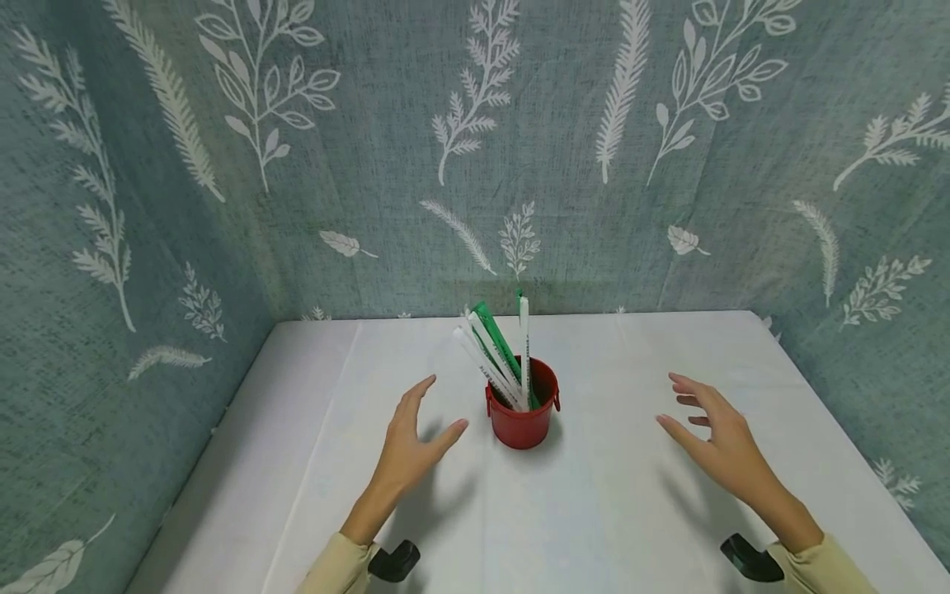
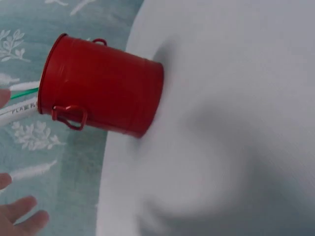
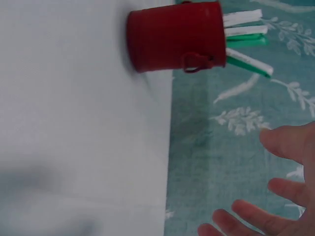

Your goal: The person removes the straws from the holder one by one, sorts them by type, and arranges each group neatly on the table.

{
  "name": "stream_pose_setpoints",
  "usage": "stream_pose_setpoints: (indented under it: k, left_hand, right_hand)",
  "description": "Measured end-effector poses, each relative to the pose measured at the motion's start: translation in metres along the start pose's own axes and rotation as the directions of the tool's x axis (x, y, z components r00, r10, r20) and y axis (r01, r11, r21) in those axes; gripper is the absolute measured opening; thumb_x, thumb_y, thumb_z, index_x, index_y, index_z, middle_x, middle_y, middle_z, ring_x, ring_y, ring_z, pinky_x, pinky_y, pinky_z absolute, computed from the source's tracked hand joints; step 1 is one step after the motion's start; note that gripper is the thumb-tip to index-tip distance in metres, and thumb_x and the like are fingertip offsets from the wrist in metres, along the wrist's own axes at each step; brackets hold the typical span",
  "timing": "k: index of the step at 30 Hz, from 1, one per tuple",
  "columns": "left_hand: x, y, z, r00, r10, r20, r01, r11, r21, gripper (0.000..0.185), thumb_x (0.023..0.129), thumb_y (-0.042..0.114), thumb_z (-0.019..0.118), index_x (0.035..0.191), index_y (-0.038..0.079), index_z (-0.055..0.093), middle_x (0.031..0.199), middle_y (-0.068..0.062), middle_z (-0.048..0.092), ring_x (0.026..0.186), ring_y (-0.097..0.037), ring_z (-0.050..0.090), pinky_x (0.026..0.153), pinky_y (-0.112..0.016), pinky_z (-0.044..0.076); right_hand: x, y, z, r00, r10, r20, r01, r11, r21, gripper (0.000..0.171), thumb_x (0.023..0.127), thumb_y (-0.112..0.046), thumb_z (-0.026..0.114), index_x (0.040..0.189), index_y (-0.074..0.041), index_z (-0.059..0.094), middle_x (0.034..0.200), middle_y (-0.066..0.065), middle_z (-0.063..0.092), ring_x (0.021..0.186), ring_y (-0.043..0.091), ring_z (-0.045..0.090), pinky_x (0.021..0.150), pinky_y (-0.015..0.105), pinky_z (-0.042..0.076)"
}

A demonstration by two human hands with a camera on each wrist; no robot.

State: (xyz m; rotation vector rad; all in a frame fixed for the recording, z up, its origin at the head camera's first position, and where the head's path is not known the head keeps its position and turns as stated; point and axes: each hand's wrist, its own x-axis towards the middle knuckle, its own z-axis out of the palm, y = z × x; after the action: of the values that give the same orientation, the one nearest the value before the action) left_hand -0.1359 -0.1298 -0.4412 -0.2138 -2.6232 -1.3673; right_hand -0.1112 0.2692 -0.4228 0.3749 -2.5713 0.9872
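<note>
A small red metal bucket (image 1: 521, 429) with side handles stands upright on the white table. Several slim white-and-green sticks (image 1: 490, 351) with printed lettering lean out of its top; their lower ends are hidden inside. To the left of the bucket, my left hand (image 1: 411, 445) hovers over the table, thumb and fingers spread apart, nothing held. My right hand (image 1: 716, 441) is farther off on the bucket's right, also raised with fingers spread and holding nothing. In the right wrist view, the bucket (image 3: 174, 37) appears beyond the thumb.
The white table (image 1: 609, 495) reaches back to a green-grey cloth (image 1: 564, 223) with white leaf prints, which hangs behind and along both sides. Each wrist wears a black device, one on the left (image 1: 395, 562) and one on the right (image 1: 750, 558).
</note>
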Motion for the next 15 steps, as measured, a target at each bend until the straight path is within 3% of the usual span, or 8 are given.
stream_pose_setpoints:
  k: [12,15]
  left_hand:
    - [0.023,0.004,0.018,0.998,0.036,0.059,-0.021,0.971,-0.240,0.072,0.082,0.035,0.073,0.143,0.024,0.037,0.142,-0.003,0.043,0.130,-0.022,0.040,0.101,-0.051,0.036]
    - [0.024,0.020,0.016,0.995,0.043,0.093,-0.014,0.955,-0.296,0.072,0.084,0.026,0.073,0.144,0.017,0.035,0.142,-0.007,0.043,0.130,-0.029,0.040,0.100,-0.053,0.035]
  right_hand:
    - [0.027,-0.020,0.015,1.000,-0.011,0.017,0.008,0.987,0.163,0.055,0.087,-0.015,0.069,0.137,-0.010,0.046,0.127,0.007,0.055,0.109,0.025,0.056,0.082,0.014,0.046]
    - [0.034,-0.026,0.018,1.000,-0.011,0.025,0.006,0.981,0.194,0.054,0.087,-0.014,0.069,0.137,-0.011,0.047,0.125,0.007,0.056,0.109,0.025,0.056,0.082,0.016,0.047]
